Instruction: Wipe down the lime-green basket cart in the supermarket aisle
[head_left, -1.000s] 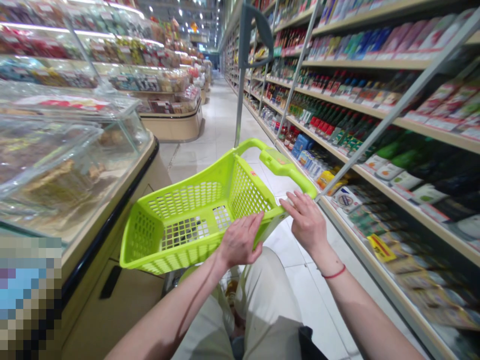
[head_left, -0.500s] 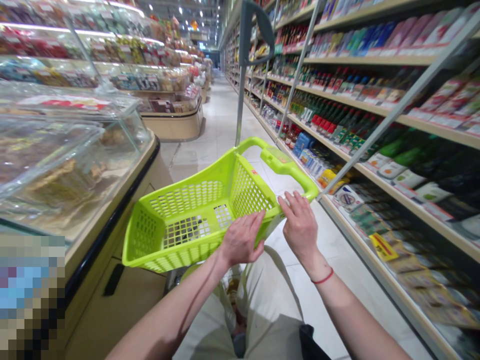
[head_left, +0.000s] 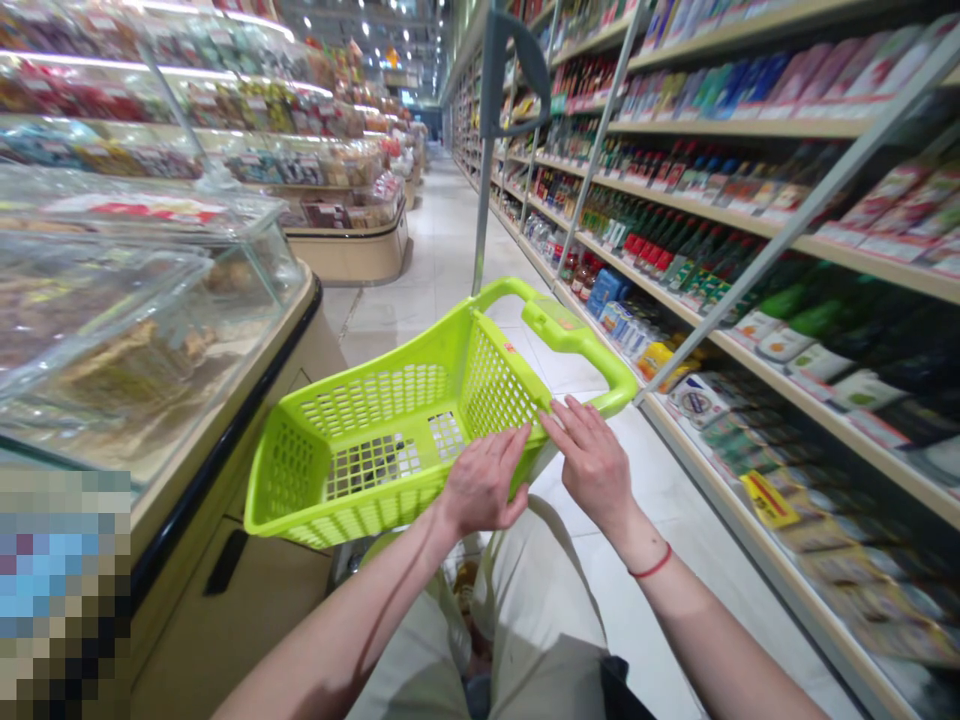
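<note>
A lime-green plastic shopping cart basket (head_left: 375,365) sits before my knees, its perforated walls and gridded floor showing no goods. My left hand (head_left: 486,480) is closed over the near rim, fingers on top and thumb on the outer side. Just to its right, my right hand (head_left: 592,455), with a red string on the wrist, lies at the basket's corner by the foot of the handle. Its fingers are stretched out and touch the rim. The curved green handle (head_left: 581,340) rises beyond it, free of both hands.
A grey pole (head_left: 482,210) with a looped top stands behind the basket. Shelves (head_left: 720,200) of bottles and packets line the right. Glass food cases (head_left: 150,340) stand close on the left. A pale tiled aisle (head_left: 439,225) runs ahead.
My right hand has shifted slightly left, from the base of the handle toward the basket's corner and my left hand. My left hand and the basket have stayed about the same.
</note>
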